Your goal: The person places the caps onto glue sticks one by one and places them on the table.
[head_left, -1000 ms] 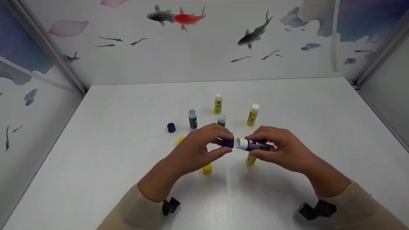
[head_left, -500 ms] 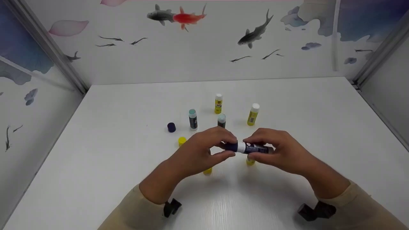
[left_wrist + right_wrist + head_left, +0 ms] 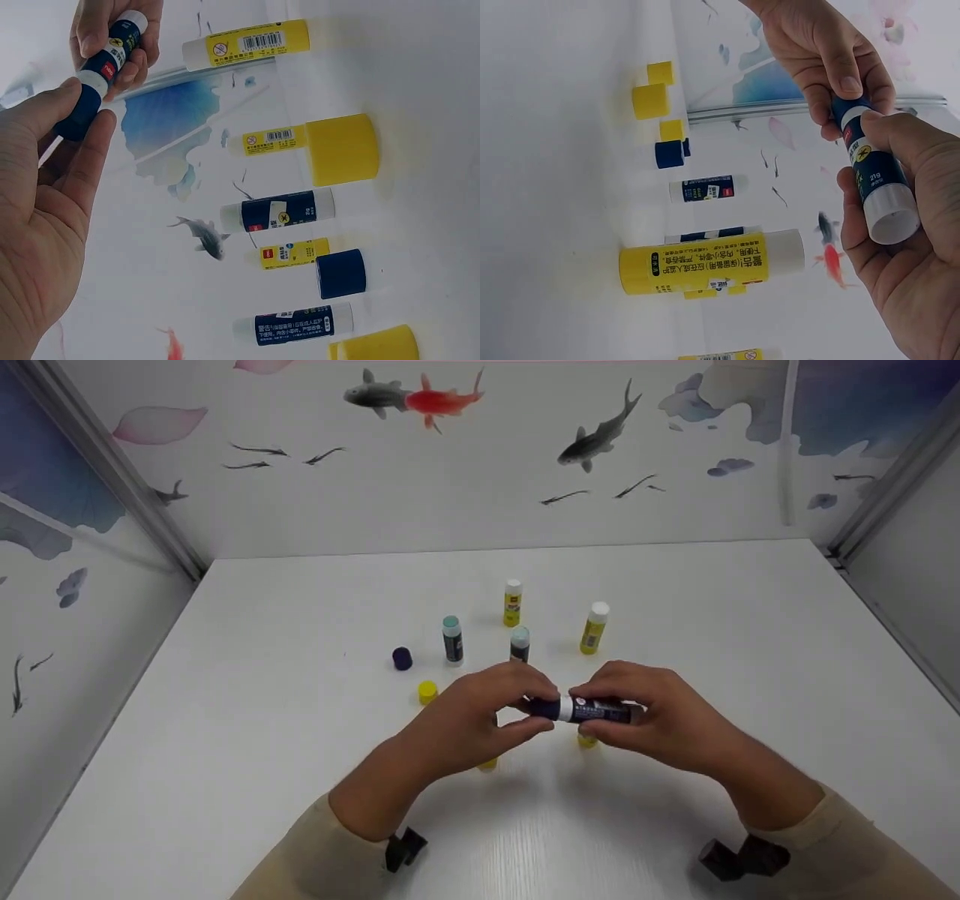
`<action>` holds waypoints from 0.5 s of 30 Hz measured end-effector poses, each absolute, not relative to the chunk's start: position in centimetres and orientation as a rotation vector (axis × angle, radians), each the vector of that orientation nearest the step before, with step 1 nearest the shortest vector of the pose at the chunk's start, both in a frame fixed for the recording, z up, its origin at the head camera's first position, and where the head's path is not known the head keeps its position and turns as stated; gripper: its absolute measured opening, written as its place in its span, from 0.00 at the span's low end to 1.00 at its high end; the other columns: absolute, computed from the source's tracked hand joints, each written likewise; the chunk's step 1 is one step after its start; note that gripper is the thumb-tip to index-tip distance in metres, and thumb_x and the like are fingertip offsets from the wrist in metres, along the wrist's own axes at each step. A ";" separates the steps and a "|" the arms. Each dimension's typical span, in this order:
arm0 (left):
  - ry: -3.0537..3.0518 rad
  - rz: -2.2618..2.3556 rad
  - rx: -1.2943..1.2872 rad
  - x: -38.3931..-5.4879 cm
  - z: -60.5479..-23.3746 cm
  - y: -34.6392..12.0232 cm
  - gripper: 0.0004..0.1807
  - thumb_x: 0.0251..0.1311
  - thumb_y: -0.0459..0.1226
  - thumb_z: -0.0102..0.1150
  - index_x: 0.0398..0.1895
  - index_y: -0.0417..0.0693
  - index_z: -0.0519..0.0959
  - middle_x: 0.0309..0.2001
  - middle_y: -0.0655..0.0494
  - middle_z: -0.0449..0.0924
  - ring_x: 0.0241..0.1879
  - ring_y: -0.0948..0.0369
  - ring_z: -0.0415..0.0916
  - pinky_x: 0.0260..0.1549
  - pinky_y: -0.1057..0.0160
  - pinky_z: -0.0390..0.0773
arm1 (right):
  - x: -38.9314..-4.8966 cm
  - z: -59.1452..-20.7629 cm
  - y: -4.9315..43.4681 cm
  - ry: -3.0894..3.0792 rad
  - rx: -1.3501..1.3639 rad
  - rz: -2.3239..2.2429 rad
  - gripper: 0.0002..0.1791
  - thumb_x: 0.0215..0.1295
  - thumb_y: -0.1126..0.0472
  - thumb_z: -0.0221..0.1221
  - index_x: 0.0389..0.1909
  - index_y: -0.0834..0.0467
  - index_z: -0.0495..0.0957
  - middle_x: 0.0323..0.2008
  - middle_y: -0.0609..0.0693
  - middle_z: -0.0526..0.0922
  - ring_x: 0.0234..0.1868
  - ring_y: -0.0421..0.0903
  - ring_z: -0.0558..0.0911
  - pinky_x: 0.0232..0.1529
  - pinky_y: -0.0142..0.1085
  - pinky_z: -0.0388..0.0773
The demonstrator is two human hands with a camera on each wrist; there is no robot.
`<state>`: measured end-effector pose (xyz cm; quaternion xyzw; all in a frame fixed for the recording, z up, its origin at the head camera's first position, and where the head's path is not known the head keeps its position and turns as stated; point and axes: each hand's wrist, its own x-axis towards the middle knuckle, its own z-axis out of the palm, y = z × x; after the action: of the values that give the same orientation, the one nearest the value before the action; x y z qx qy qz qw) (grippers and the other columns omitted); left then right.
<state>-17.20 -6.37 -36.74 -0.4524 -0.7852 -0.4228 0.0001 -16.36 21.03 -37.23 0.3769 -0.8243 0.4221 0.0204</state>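
In the head view, both hands meet over the middle of the table around one navy glue stick (image 3: pixel 602 710), held roughly level. My left hand (image 3: pixel 469 720) pinches its navy cap (image 3: pixel 79 112) between thumb and fingers. My right hand (image 3: pixel 660 716) grips the labelled body, thumb along one side. The cap sits over the white neck, with a white band showing between cap and label. At the other end, the white base (image 3: pixel 892 217) faces the right wrist camera. Beneath the right hand, a yellow glue stick (image 3: pixel 587 741) is partly hidden.
Uncapped navy glue sticks (image 3: pixel 453 643) and yellow glue sticks (image 3: pixel 592 630) stand upright beyond the hands. To the left lie a loose navy cap (image 3: pixel 402 658) and a yellow cap (image 3: pixel 427 692); another yellow cap (image 3: pixel 487 763) shows below the left wrist. Printed walls enclose the white table (image 3: pixel 262 660).
One second ago the navy cap and the white tip of the glue stick were apart. They have come together, the cap now over the tip; in the last half second the hands barely moved.
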 end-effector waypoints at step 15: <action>-2.531 -1.273 -1.373 -16.7 -36.7 -5.9 0.14 0.68 0.36 0.67 0.55 0.47 0.82 0.53 0.55 0.83 0.52 0.65 0.82 0.53 0.75 0.81 | -16.1 -37.4 20.8 -2.553 1.165 1.217 0.21 0.61 0.67 0.73 0.54 0.49 0.87 0.43 0.40 0.85 0.40 0.38 0.81 0.37 0.30 0.84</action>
<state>-16.72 -5.90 -36.71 -0.4360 -0.8040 -0.4043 -0.0032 -16.09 20.82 -37.38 0.3805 -0.8340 0.3975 0.0414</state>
